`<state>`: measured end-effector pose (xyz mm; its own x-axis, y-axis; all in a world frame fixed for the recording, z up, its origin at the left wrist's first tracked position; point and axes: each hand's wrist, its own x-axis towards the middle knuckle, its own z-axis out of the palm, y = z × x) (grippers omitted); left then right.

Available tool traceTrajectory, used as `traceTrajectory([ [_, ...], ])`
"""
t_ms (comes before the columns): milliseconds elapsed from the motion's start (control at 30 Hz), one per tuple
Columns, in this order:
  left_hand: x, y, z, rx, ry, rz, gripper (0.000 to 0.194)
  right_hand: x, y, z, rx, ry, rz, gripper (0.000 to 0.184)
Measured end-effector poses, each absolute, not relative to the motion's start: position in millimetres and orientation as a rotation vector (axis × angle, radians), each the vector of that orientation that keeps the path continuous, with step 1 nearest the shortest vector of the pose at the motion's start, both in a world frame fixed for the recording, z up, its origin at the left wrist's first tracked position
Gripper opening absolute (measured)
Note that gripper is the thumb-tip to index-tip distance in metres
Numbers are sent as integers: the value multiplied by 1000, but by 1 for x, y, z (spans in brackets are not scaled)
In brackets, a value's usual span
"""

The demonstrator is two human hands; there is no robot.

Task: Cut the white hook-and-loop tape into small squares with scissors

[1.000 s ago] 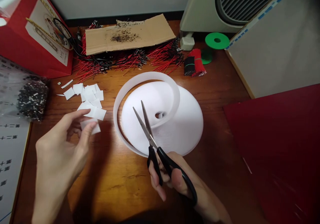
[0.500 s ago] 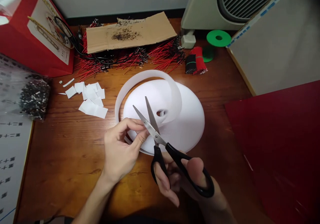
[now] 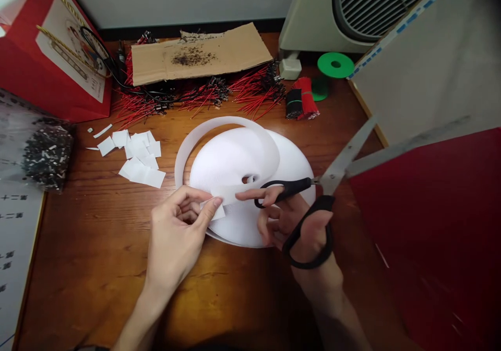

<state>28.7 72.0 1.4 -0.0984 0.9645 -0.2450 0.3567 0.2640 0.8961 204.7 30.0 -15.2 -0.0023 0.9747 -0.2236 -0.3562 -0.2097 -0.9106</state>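
A big white tape roll (image 3: 282, 158) lies flat on the wooden table (image 3: 97, 246), with a loose strip (image 3: 219, 126) curling up over it. My left hand (image 3: 176, 238) pinches the free end of that strip (image 3: 214, 205) between thumb and forefinger. My right hand (image 3: 297, 225) holds black-handled scissors (image 3: 332, 176) by the loops, blades apart and swung out to the right; its forefinger reaches left onto the strip near my left fingertips.
Cut white tape squares (image 3: 136, 158) lie left of the roll. Red wires (image 3: 203, 95) and a cardboard sheet (image 3: 199, 53) sit at the back. A red bag (image 3: 47, 53), a bag of small parts (image 3: 47, 155), a green spool (image 3: 334, 65) and a red board (image 3: 430, 236) surround the space.
My left hand came from the cut squares to the roll and took the strip's end. The scissors swung from pointing over the roll to pointing right, and my right forefinger reached onto the strip.
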Motion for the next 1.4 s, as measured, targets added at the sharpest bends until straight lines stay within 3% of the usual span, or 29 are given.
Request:
traceTrajectory([
  [200,23,74,1,1533,1610,887,8,199,34,-11,-1380,-873,1380,63],
  [567,16,84,4,2033,1377,916,11,206,37,-14,-1379,-873,1380,59],
  [933,38,97,-19,1916,1321,1214,13,203,37,-15,-1314,-792,1386,57],
  [1167,42,88,-4,1291,1445,1201,14,196,38,-15,-1363,-720,1258,25],
  [1400,39,77,9,1386,1417,1113,16,183,43,-12,-1344,-619,1167,34],
])
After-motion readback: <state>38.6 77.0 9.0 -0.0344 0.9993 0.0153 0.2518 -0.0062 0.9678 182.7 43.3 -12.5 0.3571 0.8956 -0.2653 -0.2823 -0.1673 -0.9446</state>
